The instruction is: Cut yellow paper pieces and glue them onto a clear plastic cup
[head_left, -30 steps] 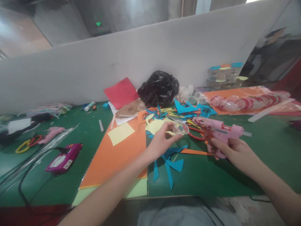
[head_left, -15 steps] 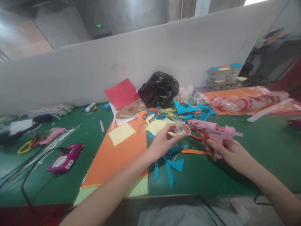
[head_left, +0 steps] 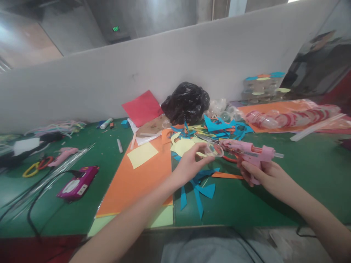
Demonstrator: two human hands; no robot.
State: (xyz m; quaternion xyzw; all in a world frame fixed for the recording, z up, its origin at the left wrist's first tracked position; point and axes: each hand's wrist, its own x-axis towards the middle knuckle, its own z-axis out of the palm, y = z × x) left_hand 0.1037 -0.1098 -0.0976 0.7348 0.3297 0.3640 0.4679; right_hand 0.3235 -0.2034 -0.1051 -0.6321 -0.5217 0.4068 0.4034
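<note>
My left hand [head_left: 189,164] pinches a small clear plastic cup [head_left: 214,149] by its rim, holding it just above the green table [head_left: 301,171]. My right hand [head_left: 263,175] is wrapped round the handle of a pink glue gun [head_left: 248,150]. The gun lies level, its nozzle pointing left and almost touching the cup. Under both hands lie blue paper cut-outs [head_left: 200,186], yellow paper [head_left: 182,146] and red-handled scissors [head_left: 229,159].
A large orange sheet [head_left: 137,179] with a yellow square [head_left: 142,155] lies left of my hands. A black plastic bag [head_left: 185,102], red paper [head_left: 142,107] and clear cups stand against the white partition [head_left: 109,84]. A magenta device [head_left: 77,182] and a second pink glue gun [head_left: 63,155] lie far left.
My right hand has brought the glue gun leftwards, so its nozzle has closed in on the cup. My left hand has barely moved.
</note>
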